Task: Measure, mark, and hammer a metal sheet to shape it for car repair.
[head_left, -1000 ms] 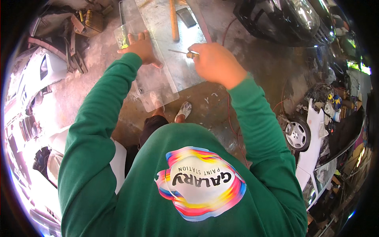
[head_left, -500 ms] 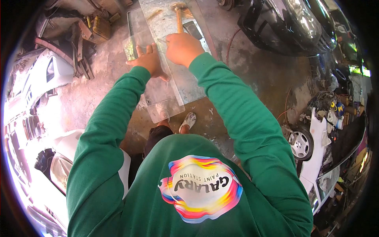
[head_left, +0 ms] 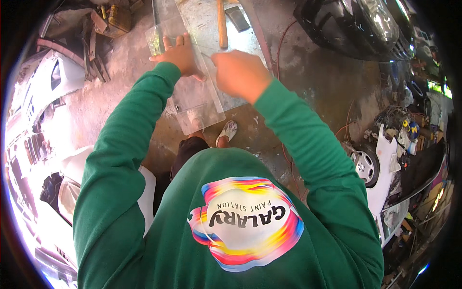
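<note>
A clear plastic sheet (head_left: 202, 103) lies lengthwise across a pale, shiny panel (head_left: 251, 42) in front of me. My left hand (head_left: 177, 55) presses flat on the sheet with its fingers spread. Beside the sheet's right edge, my right hand (head_left: 241, 73) is closed and smeared by motion. A thin, pale tool (head_left: 206, 55) sticks out from it toward the left; most of the tool is hidden in the fist. Beyond that hand lie a wooden handle (head_left: 222, 25) and a dark rectangular block (head_left: 237, 19).
A black car bumper (head_left: 337, 33) stands at the far right, near a red hose (head_left: 280, 45). Right of me are a wheel (head_left: 364, 166) and a white body panel (head_left: 382, 164). White car parts (head_left: 57, 79) and a yellowish container (head_left: 119, 18) are at left.
My right hand has moved right and toward me, away from the wooden handle. My left hand stays pressed on the sheet. The view has shifted slightly.
</note>
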`<state>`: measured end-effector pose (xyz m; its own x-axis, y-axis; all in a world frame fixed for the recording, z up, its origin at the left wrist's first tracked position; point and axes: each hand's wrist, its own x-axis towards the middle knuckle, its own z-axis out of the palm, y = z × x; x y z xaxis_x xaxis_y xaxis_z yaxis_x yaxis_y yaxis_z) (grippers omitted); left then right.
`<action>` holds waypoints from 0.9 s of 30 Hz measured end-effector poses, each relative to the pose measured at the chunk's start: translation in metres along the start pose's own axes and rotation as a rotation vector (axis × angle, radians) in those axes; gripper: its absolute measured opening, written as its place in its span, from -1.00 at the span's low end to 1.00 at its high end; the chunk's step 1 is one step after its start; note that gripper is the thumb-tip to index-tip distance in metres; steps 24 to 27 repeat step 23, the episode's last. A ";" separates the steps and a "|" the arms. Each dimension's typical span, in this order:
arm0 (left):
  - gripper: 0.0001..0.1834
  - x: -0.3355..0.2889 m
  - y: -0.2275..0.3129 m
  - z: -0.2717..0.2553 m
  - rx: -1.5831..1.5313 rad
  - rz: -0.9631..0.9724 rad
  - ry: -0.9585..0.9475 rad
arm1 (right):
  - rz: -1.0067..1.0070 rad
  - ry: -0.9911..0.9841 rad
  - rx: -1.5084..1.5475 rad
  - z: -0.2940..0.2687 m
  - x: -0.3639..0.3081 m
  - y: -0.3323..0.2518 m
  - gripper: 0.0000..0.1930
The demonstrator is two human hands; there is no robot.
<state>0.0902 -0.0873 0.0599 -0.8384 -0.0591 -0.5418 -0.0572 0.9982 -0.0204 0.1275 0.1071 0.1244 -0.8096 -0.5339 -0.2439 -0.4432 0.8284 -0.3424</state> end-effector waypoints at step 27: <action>0.65 0.040 0.027 -0.019 -0.131 0.908 0.431 | 0.522 0.127 0.666 0.053 -0.302 0.087 -0.58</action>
